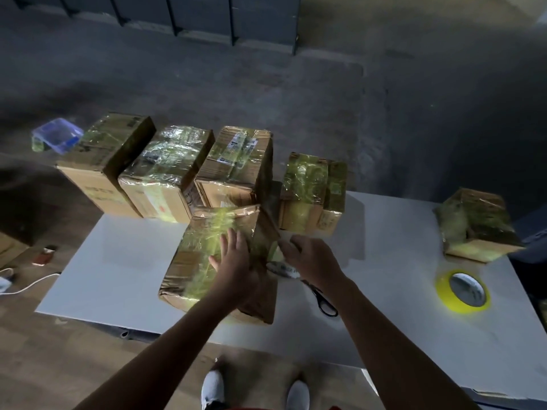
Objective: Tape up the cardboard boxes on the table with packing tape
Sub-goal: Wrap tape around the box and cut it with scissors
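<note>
Pressing flat on top of the brown cardboard box (201,255), which is wrapped in shiny yellowish tape, the left hand (233,261) is lying open with its fingers straight and slightly spread. That box is sitting in the middle of the white rectangular table (118,261), close to the near edge.

The right hand (307,258) is reaching to the box's upper right edge with its fingers curled toward the cardboard. Blur is hiding the fingertips, so I cannot tell whether it is gripping anything.

Black-handled scissors (322,301) are lying on the table just beside the box, partly under the right forearm. A roll of yellow packing tape (444,294) is lying flat on the table well to the right of the hands.

A row of four taped cardboard boxes (165,173) is standing along the far side of the table, behind the box being handled. Another taped cardboard box (473,229) is resting apart from them at the far right corner, beyond the roll.

A clear blue plastic container (57,136) is sitting past the left end of the row. White shoes (211,386) are showing on the floor below the near edge.
</note>
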Demonstrator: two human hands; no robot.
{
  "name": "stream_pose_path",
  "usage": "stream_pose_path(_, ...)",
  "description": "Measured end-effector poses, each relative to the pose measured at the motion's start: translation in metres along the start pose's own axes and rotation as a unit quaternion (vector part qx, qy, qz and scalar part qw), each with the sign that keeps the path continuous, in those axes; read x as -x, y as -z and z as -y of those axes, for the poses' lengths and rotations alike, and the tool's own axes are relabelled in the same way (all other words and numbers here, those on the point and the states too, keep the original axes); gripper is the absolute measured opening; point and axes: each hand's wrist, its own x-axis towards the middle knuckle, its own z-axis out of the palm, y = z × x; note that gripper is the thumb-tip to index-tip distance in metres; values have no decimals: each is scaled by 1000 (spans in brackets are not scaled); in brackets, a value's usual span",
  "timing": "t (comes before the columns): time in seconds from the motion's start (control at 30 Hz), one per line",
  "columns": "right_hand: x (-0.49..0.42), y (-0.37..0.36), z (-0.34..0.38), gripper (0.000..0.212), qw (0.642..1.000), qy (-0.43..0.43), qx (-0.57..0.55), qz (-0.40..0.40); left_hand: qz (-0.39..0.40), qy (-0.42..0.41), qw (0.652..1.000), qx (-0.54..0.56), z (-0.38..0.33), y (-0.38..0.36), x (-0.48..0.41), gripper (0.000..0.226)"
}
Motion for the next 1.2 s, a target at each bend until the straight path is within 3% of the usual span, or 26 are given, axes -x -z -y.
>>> stream_pose_path(0.13, -20, 19, 28, 43, 999, 15, -44, -21, 10, -4, 980, 201, 5, 34, 7, 51)
stream_pose_path(0.23, -29, 29, 45, 39, 993, 31, -108, -29, 36, 2, 918, 395, 13, 49, 16, 42)
stream_pose_path(0.3, -31, 28, 51, 38, 992, 35, -121, -7, 65, -13, 889, 452, 20, 49, 19, 48)
stream_pose_path(0.37, -31, 23, 56, 40, 992, 26, -121, 18, 55, -32, 921, 385, 29, 43, 19, 63)
stream_pose_path(0.43, -29, 14, 61, 42, 992, 26, -116, 44, 1, -86, 982, 170, 42, 35, 15, 79)
stream_pose_path(0.5, -27, 3, 70, 40, 992, 47, -92, 70, -42, -162, 984, -65, 58, 28, 12, 78)
stream_pose_path(0.57, -25, -7, 80, 42, 993, 73, -49, 76, -36, -156, 975, -153, 71, 26, 11, 69)
stream_pose_path(0.67, -27, -15, 95, 44, 993, 98, 31, 59, -25, -121, 974, -192, 80, 25, 7, 63)
stream_pose_path(0.87, -19, 10, 89, 45, 985, 53, 152, 69, -31, -111, 964, -238, 78, 23, 9, 67)
stream_pose_path(1.03, -17, 13, 91, 43, 988, 44, 141, 49, -47, -106, 954, -275, 69, 24, 5, 67)
stream_pose_path(1.2, -16, 7, 91, 44, 991, 52, 120, 37, -42, -200, 944, -258, 57, 10, 13, 76)
